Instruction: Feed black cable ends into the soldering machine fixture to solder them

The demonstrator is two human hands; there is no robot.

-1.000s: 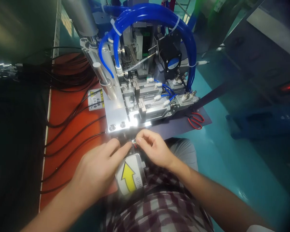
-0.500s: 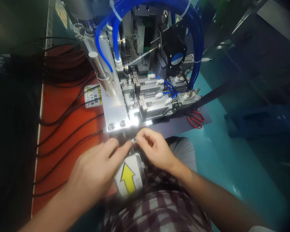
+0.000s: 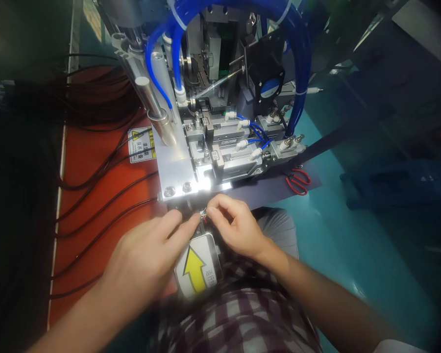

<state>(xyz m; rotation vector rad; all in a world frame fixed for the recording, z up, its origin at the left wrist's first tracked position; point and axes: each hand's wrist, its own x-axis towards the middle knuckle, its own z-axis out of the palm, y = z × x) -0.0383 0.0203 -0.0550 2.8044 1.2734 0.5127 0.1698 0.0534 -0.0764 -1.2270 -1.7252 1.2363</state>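
Between my fingertips, at the front edge of the machine, is a tiny shiny piece (image 3: 203, 214) with thin red strands beneath it; it is too small to name. My left hand (image 3: 147, 255) reaches in from the left, one digit stretched to the piece and the other fingers bent, their tips hidden. From the right, my right hand (image 3: 240, 230) pinches at the piece with thumb and forefinger. Just below lies a white label with a yellow arrow (image 3: 194, 269) on a rounded housing. Directly above the hands is a bright metal plate (image 3: 174, 171) with two bolts.
Pneumatic cylinders (image 3: 238, 164) with white fittings stand behind the hands, under a thick blue hose loop (image 3: 303, 63). Black cables (image 3: 106, 171) cross the orange surface (image 3: 95, 235) at left. Red-handled snips (image 3: 298, 182) lie on a dark mat at right.
Both hands keep almost the same position. The tiny piece between the fingertips has shifted very slightly.
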